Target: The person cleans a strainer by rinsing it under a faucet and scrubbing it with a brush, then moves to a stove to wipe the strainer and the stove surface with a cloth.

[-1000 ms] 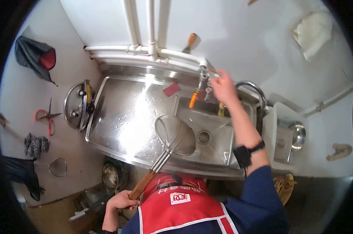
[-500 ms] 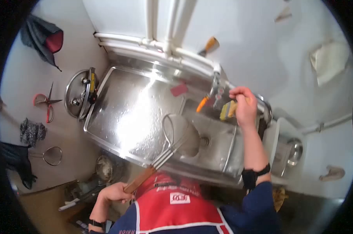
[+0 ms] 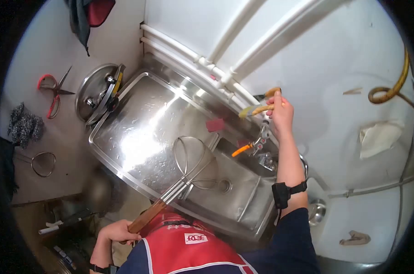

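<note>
My left hand (image 3: 119, 231) grips the wooden handle of a large strainer (image 3: 147, 216), whose wire loops and round mesh head reach over the steel sink. Further up, my right hand (image 3: 281, 113) is closed on the handle of a brush (image 3: 257, 110) with pale yellowish bristles, held near the wall above the faucet (image 3: 264, 132). Just behind its fingers, another tool with a wooden handle (image 3: 272, 92) rests by the pipes. An orange-handled item (image 3: 242, 150) lies beside the faucet.
The steel sink (image 3: 138, 192) has a drainboard with a pink cloth (image 3: 214, 125). Pot lids (image 3: 95, 93) stand at its left end. Red scissors (image 3: 54, 95), a scourer (image 3: 24, 127) and a small strainer (image 3: 43, 164) hang left. White pipes (image 3: 177, 44) run behind.
My right hand has moved up and away from the basin toward the wall with the brush. The view has turned and shifted. My left hand still grips the strainer.
</note>
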A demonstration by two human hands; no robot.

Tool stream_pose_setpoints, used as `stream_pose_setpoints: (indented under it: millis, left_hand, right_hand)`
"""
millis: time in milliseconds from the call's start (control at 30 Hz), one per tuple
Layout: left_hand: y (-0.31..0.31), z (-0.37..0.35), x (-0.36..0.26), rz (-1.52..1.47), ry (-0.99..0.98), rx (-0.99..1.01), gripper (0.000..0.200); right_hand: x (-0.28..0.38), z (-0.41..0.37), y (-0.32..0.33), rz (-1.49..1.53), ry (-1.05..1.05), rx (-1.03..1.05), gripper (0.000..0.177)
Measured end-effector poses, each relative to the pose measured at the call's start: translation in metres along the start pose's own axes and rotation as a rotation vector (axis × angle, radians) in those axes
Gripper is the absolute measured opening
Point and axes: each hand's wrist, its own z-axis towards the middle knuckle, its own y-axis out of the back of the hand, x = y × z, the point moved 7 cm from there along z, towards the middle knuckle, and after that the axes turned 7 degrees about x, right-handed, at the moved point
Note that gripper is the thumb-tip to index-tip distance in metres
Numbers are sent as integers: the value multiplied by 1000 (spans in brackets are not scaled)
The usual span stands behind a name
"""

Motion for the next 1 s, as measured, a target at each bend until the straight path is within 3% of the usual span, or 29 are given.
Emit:
stream_pose_setpoints:
  millis: [100, 200, 400, 533, 567, 600, 667, 800, 867, 900, 933, 1000]
  left_hand:
    - [10, 1, 6, -160, -42, -38, 15]
    - [24, -3, 12, -153, -53, -54, 15]
    - [44, -11, 20, -169, -44, -77, 17]
    - [49, -19, 19, -163, -35, -101, 16]
    - [50, -22, 17, -173, -39, -107, 16]
    - [51, -23, 16, -182, -41, -113, 16]
    - [53, -21, 20, -175, -41, -111, 16]
    - [55, -11, 33, -240, -68, -105, 16]
    - [56, -12, 23, -212, -67, -99, 16]
    - [57, -12, 19, -179, -67, -99, 16]
    - [58, -11, 18, -174, -67, -94, 16]
    - [61, -8, 17, -139, -53, -81, 15]
  right_hand:
    - [17, 7, -13, 128, 76, 60, 19]
    - [36, 14, -21, 161, 247, -24, 16]
    - [32, 45, -57, 23, 315, -83, 20]
    - [3, 63, -78, 52, 239, -57, 29]
    - [5, 61, -82, -169, 330, -142, 33]
    - [0, 63, -83, -169, 332, -139, 33]
    - [-15, 73, -86, -272, 227, -75, 36]
    - [11, 82, -78, -275, 322, -187, 34]
    - [19, 80, -64, 177, 280, -324, 29]
    - [15, 83, -64, 370, 233, -306, 26]
    - [17, 86, -65, 366, 233, -313, 26]
    - [2, 95, -78, 791, 88, -248, 28]
